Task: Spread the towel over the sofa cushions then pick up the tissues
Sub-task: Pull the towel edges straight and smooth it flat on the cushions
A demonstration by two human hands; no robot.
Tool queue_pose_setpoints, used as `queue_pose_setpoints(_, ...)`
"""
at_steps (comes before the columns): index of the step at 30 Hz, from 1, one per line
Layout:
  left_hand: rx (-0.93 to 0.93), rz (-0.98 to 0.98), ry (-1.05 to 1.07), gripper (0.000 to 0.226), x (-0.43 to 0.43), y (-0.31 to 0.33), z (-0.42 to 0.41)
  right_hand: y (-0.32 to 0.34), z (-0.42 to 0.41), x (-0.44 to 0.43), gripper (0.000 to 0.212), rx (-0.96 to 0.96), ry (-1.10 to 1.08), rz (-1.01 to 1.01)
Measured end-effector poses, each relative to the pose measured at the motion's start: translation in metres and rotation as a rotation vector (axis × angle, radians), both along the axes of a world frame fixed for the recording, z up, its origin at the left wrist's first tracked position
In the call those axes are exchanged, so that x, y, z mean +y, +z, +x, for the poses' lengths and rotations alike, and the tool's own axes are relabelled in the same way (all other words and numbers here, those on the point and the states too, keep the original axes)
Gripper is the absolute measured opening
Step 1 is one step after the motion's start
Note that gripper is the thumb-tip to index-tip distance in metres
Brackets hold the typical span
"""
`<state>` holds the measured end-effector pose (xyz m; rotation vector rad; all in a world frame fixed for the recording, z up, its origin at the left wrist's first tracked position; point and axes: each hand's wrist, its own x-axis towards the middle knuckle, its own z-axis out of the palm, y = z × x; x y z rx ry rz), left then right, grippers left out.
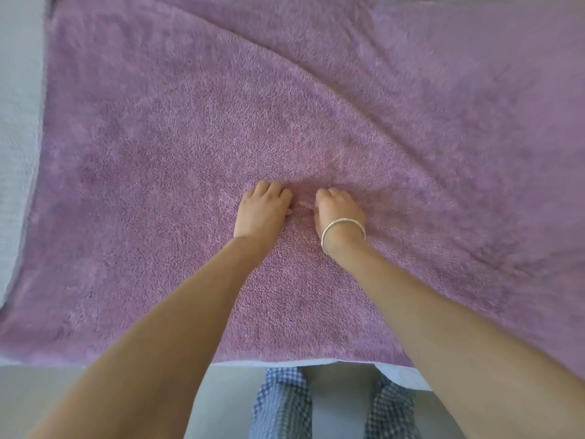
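A fluffy purple towel lies spread over the sofa cushions and fills most of the view. A long diagonal crease runs across it from the upper middle toward the right. My left hand and my right hand, which wears a silver bangle, sit side by side at the towel's middle. Both have their fingers curled down into the pile. A small ridge of towel is bunched between the two thumbs. No tissues are in view.
The pale grey sofa shows along the left edge and as a thin strip below the towel's front hem. My legs in blue checked trousers stand on a grey floor right in front of the sofa.
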<state>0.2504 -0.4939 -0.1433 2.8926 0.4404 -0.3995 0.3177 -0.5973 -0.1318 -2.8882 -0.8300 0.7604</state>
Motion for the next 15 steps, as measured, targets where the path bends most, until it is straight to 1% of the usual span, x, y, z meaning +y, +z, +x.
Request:
queue_pose_setpoints(5, -0.005, 0.003, -0.085, 0.016, 0.008, 0.003, -0.016, 0.005, -0.012, -0.004, 0.020, 0.019, 0.042, 0.016)
queue_pose_setpoints(9, -0.031, -0.038, -0.035, 0.017, 0.006, 0.009, -0.030, 0.007, -0.018, -0.005, 0.020, 0.033, -0.001, 0.011)
queue_pose_setpoints(12, -0.099, -0.011, -0.044, 0.009, 0.010, 0.017, -0.039, 0.013, -0.026, -0.004, 0.016, -0.015, 0.016, 0.077)
queue_pose_setpoints(14, -0.153, -0.007, -0.045, 0.020, 0.016, 0.022, -0.056, 0.018, -0.042, -0.002, 0.020, -0.022, 0.080, 0.159)
queue_pose_setpoints(15, -0.145, -0.013, -0.035, 0.025, 0.019, 0.023, -0.069, 0.018, -0.054, -0.001, 0.022, -0.011, 0.136, 0.176)
